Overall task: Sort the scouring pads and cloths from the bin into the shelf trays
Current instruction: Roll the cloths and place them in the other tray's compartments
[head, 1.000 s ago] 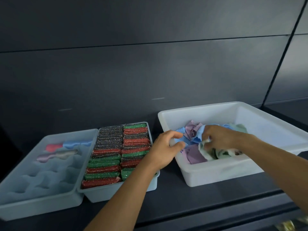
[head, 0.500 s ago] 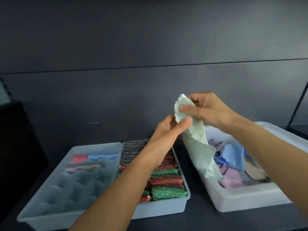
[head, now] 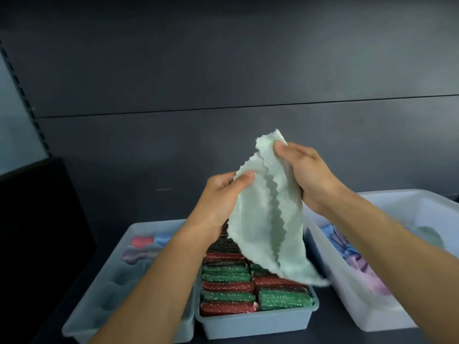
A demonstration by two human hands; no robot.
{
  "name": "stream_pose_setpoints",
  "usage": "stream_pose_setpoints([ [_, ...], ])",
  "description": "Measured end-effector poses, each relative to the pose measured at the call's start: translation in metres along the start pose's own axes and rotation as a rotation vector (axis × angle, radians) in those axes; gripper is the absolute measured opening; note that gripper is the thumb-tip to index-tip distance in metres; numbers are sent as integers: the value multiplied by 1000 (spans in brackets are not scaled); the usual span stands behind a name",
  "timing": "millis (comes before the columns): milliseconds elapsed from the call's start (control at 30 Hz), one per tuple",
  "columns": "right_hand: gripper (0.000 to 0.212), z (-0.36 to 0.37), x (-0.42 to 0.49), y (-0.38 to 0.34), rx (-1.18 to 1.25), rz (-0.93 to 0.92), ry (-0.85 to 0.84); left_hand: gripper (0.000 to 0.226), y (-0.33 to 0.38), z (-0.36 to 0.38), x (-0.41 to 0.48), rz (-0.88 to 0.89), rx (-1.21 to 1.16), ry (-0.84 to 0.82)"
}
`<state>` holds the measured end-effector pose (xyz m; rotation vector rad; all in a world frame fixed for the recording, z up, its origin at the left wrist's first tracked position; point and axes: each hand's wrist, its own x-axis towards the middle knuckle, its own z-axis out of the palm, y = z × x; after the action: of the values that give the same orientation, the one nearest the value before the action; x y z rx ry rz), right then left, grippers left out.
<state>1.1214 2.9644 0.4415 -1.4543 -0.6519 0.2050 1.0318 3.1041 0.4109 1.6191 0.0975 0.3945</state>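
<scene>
I am holding a pale green cloth up in the air with both hands, above the shelf and clear of every container. My left grip is pinching its scalloped edge between thumb and fingers, and my right grip is pinching the top corner higher up, thumb in front and fingers behind the fabric. The cloth is hanging loose and partly folded on itself, and its lower corner is dangling over the right side of the pad tray, near the wall of the white bin. Judging by how things are lying, the pad half of the job is looking close to done: the scouring pads are standing packed in two rows of red, green and dark glitter, and I am seeing no pads in the part of the bin that is showing. The cloth half is only beginning. The moulded cloth tray on the left is carrying a pink roll, a blue roll and a lilac roll in its far slots, while the nearer slots, as far as my forearm is letting me see, are showing bare plastic. Blue and lilac cloths are lying crumpled in the bin, waiting their turn. I am judging that this green one is needing folding or rolling before it goes into a slot.
</scene>
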Motion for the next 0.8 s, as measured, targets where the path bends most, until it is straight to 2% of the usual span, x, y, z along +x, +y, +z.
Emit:
stream_pose_setpoints([
  [67,39,4,0,3,4,25,-9,21,2,-8,2,-14,21,7],
  [200,70,10,0,12,-60,43,-66,25,5,-14,1,19,66,30],
  [300,54,15,-3,15,56,73,-104,29,10,-13,1,55,123,74],
  [400,27,19,-5,13,20,-80,-99,23,11,-16,6,70,193,62],
  [500,20,22,-3,6,66,-162,-17,36,9,-24,5,73,304,18],
  [567,22,19,-2,0,137,-158,63,22,1,-35,3,39,338,-29],
  [667,22,13,1,-10,189,-138,144,15,-9,-53,-5,-67,242,-19],
  [800,23,11,0,-10,222,-124,167,18,-10,-58,-13,-103,-42,169],
])
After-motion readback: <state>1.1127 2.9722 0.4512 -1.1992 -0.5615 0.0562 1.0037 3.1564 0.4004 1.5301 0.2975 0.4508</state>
